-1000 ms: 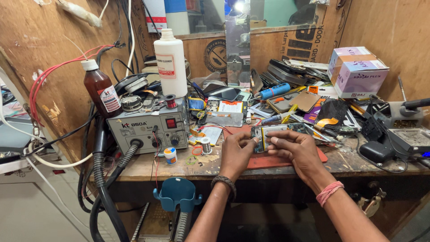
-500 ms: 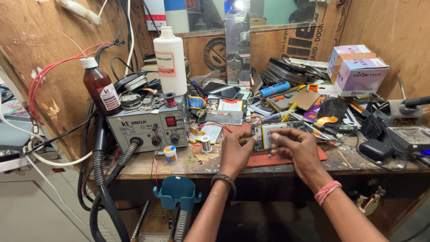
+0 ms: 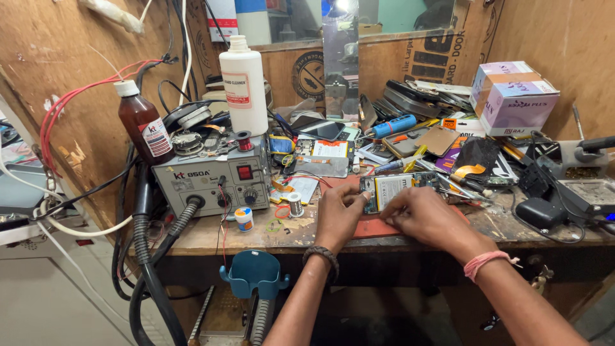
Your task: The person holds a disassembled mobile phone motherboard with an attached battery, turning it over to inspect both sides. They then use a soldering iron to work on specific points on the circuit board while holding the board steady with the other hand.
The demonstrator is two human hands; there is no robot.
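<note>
Little has moved since a moment ago: our hands sit at the same spot, with only a slight shift of the fingers. We hold an opened phone with its white battery showing, lying flat on a red work mat near the front edge of the wooden bench. Our left hand grips the phone's left end, thumb and fingers curled round it. Our right hand rests over the phone's lower edge, fingertips pinched together there (what they pinch, we cannot tell). Left of the phone stands a small solder spool, then a grey hot-air rework station bearing a tall white plastic bottle. Beside the station stands a brown glass bottle. Well right of the phone sit pale cardboard boxes.
</note>
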